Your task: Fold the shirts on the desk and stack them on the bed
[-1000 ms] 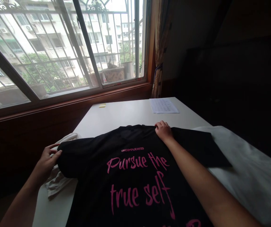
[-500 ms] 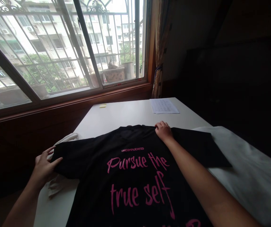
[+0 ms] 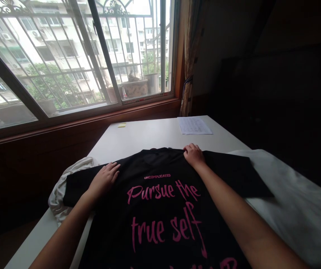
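Observation:
A black T-shirt (image 3: 155, 209) with pink lettering lies spread out, front up, its collar toward the far side. My left hand (image 3: 104, 176) rests on the shirt's left shoulder, palm down, with the fingers stretched out and holding nothing. At the shoulder just right of the collar, my right hand (image 3: 194, 154) has its fingers curled over the shirt's far edge, closed on the fabric. White cloth (image 3: 58, 192) shows bunched beyond the left sleeve. More white cloth (image 3: 292, 201) spreads under and beyond the right sleeve.
The white table (image 3: 143, 136) stands below a barred window (image 3: 138, 52). A yellow sticky note (image 3: 122, 125) lies at its far left corner, printed paper sheets (image 3: 195, 125) at the far right. A tied curtain (image 3: 187, 93) hangs behind the table.
My left hand has let go of the left sleeve's end and moved right and farther away onto the shoulder. My right hand has stayed put.

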Available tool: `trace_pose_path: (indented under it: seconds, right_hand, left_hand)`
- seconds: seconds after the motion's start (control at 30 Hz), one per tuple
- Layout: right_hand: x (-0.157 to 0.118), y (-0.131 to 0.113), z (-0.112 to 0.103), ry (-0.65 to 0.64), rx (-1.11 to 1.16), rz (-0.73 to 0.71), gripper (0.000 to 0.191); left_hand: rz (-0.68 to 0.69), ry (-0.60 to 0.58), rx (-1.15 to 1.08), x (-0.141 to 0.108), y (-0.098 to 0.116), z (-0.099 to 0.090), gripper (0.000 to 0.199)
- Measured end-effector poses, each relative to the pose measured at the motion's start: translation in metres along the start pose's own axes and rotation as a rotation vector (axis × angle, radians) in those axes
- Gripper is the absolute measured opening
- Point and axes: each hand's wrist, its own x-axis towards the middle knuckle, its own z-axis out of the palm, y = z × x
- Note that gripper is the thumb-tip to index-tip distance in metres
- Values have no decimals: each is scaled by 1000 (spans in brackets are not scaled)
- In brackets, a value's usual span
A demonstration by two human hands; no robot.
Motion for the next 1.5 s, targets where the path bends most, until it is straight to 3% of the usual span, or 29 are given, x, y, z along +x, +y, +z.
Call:
trace_pose_path:
  seconds: [0.17,0.3,0.4,0.5,0.6,0.7,0.8,1.0,1.2,1.33,1.5]
  right_hand:
    - [-1,0,-1,-3,3,1,24]
    - [0,0,-1,-12,4,3,24]
    - [0,0,-1,-14,2,5,23]
    - [1,-1,0,-14,-2,4,23]
    - [0,-1,0,-15,-7,3,23]
    - [0,-2,-1,-19,-15,3,23]
    - [0,-1,-1,-27,-23,0,23]
    - [1,0,-3,-53,-50,-26,27]
    - [-1,-8,-20,-72,-90,-73,36]
    - [-10,-36,-29,-82,-68,-101,38]
    - [-41,-80,-17,-205,15,-262,45]
  left_hand:
    - [-172,-151,51,33,-12,18,58]
    - [-271,-160,83,40,-35,15,59]
    - [-276,-155,115,43,-39,11,58]
    - [-215,-85,194,48,-19,10,59]
    - [-44,-6,182,60,23,16,59]
    - [84,-42,43,76,71,30,60]
    - [68,-78,-5,92,97,45,66]
    - [-2,-100,-51,105,88,52,66]
    - [-6,-113,-70,105,86,50,68]
    - [-12,-109,-69,104,89,50,68]
    - [-25,-113,-63,104,90,48,70]
